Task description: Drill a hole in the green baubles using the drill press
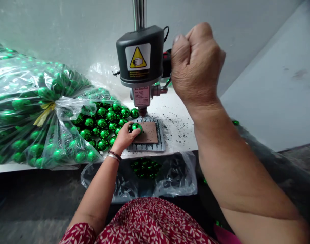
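Observation:
A shiny green ball (136,128) is pinched in my left hand (126,135), over the brown board (150,133) on the base of a small bench drill (141,57). The thin drill bit (143,119) points down just above and to the right of the ball; whether they touch I cannot tell. My right hand (197,64) is raised in a closed fist beside the drill head, at its right-side lever (168,81). The part of the lever inside the fist is hidden.
Loose green balls (101,123) are heaped left of the drill. A tied clear bag (30,112) of more balls fills the table's left. Dark shavings (179,127) litter the white table right of the base. Below the edge, an open plastic-lined container (170,188) holds several balls.

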Motion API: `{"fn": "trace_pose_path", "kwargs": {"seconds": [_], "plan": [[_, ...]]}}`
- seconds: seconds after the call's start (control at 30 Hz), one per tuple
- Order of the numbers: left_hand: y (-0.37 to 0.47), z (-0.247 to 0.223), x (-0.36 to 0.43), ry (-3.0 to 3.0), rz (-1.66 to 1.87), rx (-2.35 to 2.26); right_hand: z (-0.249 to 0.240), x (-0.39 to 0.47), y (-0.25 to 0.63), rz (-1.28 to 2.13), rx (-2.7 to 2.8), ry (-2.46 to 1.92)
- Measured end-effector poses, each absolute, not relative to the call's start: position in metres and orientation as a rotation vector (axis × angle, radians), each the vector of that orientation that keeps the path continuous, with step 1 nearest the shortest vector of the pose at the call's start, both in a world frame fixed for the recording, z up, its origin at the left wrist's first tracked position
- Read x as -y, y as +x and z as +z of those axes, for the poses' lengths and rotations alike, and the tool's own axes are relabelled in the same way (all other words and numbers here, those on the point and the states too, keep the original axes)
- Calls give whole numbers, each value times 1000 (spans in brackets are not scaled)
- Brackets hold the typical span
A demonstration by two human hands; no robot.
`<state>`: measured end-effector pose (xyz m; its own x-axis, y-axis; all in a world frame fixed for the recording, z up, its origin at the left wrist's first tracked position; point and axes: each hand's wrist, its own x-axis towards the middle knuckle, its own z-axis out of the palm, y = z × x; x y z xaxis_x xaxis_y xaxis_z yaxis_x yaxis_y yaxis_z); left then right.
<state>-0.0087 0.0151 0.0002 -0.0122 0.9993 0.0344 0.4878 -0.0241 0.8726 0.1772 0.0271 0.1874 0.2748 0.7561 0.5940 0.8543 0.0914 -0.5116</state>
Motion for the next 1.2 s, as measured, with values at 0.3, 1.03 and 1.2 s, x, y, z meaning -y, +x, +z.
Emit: {"fn": "trace_pose_path", "kwargs": {"seconds": [0.3, 1.03, 1.2], "plan": [[-1, 10, -17, 1716, 820, -1665, 186, -25, 178, -109, 1514, -1622], [4, 4, -33, 1704, 798, -1520, 187, -24, 179, -105, 1506, -1586], [8, 1, -33, 1740, 808, -1533, 184, -26, 180, -141, 1479, -1573]]}}
